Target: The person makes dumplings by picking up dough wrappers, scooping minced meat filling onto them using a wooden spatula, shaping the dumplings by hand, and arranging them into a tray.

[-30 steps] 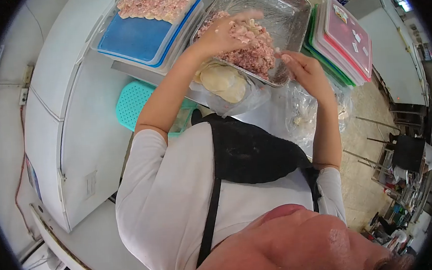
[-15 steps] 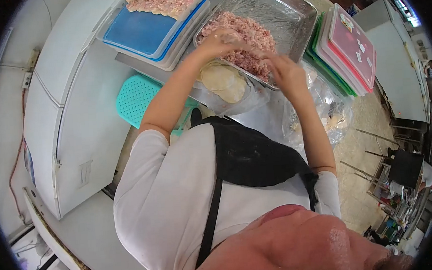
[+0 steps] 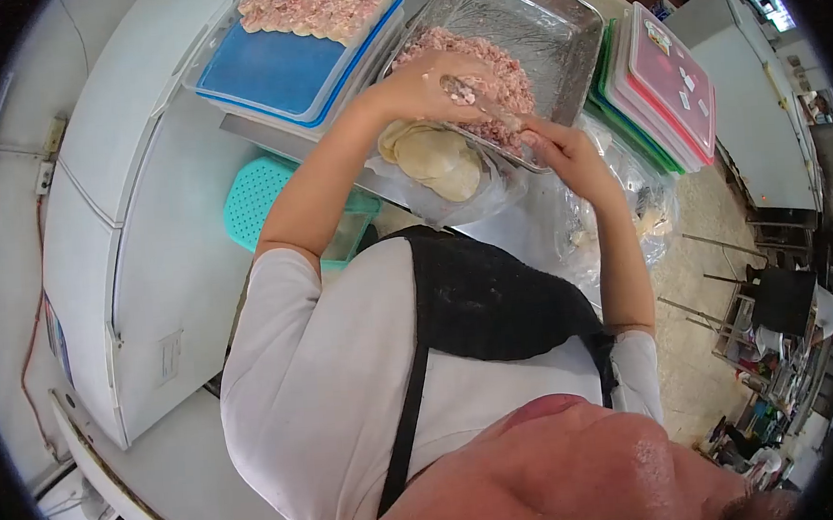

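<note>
Presently grips a slim utensil in the right hand, upper centre of the frame, with fingers closed about the near end. Points the far end leftward, over towards the left hand, with a bit of pale filling near the tip. Holds the left hand part-curled beside that tip; cannot tell how far open, nor confirm anything in its grasp. Finds the ground meat heaped in the left and lower part of a metal tray, top centre, just beyond both hands. Records pale round wrappers, stacked in clear plastic, just below the tray. Lists further: at upper left, a blue container with rows of pink-topped pieces; at upper right, stacked coloured lids; right of centre, a clear plastic bag; left of centre, a teal perforated basket.
</note>
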`<state>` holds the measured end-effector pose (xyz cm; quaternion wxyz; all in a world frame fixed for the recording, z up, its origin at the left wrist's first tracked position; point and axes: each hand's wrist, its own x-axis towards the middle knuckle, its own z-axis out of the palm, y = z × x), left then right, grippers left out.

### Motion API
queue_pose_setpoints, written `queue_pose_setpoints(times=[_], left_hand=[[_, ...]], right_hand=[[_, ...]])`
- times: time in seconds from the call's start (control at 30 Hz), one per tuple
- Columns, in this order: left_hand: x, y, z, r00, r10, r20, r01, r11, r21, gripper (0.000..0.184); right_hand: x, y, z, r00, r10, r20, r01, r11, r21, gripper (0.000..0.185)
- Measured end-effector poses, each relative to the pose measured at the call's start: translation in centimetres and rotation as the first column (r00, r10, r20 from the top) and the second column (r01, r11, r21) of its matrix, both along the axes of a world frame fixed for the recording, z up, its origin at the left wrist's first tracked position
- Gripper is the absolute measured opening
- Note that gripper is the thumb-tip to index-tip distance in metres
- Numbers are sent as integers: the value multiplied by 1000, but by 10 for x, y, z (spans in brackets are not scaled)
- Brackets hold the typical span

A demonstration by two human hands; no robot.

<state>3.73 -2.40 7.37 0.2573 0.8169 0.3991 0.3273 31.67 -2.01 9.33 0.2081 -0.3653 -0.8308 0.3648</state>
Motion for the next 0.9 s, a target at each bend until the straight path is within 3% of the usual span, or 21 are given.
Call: queue_pose_setpoints(times=[0.03,0.13,0.17,0.2,0.27,0.3,0.33,0.37,0.4,0.43,0.47,0.57,0.6,0.7,0.73,0.83,0.9], left_hand=[[-5,1,-3,1000,-9,-23,11,996,85,51],[-23,1,-11,983,179,-46,-182,980,-77,52],[-31,1,-8,986,164,-42,-167,981,-102,54],[-37,-2,4,989,145,-38,-149,980,-129,56],[-50,-15,29,993,118,-27,-121,971,-207,61],[-58,-21,26,987,160,-8,-159,973,-166,62],[-69,-27,19,979,204,12,-202,972,-122,62],[-89,-30,19,969,245,31,-242,968,-72,63],[-99,-29,23,985,126,116,-116,989,-90,57],[-109,-29,26,985,144,98,-129,981,-142,55],[-119,-29,27,984,160,81,-143,971,-192,53],[-146,-36,34,954,283,98,-228,898,-375,48],[-157,-39,35,933,342,112,-262,859,-440,47],[-222,-31,17,975,214,58,-207,973,-102,54],[-241,-40,22,964,253,80,-244,963,-112,52],[-312,-37,9,844,523,-118,-528,849,-15,48],[-356,-23,-10,790,582,-192,-551,811,194,48]], right_hand=[[-7,1,3,999,30,22,-30,999,37,27],[-26,-14,38,976,-100,194,37,952,304,25],[-33,-18,45,959,-153,240,49,920,389,25],[-41,-20,35,987,-87,132,22,903,429,24],[-53,-11,33,977,-120,175,23,879,476,23],[-60,-9,37,972,-134,195,19,865,501,23],[-64,-10,55,956,-155,250,36,904,425,25],[-81,-13,60,982,-110,155,38,912,408,26],[-87,-18,62,996,-69,63,40,924,381,27],[-96,-24,66,999,-31,-30,39,934,354,28],[-114,-33,66,990,-82,113,46,955,294,30],[-147,-25,20,994,-24,103,-15,932,363,29],[-154,-27,22,992,-64,107,33,962,272,27],[-155,-33,19,977,-144,158,106,969,225,31],[-144,-31,-5,985,-172,14,164,957,241,32],[-124,-49,-17,939,-343,27,342,939,48,33],[-108,-67,-26,880,-475,3,471,873,-125,34]])
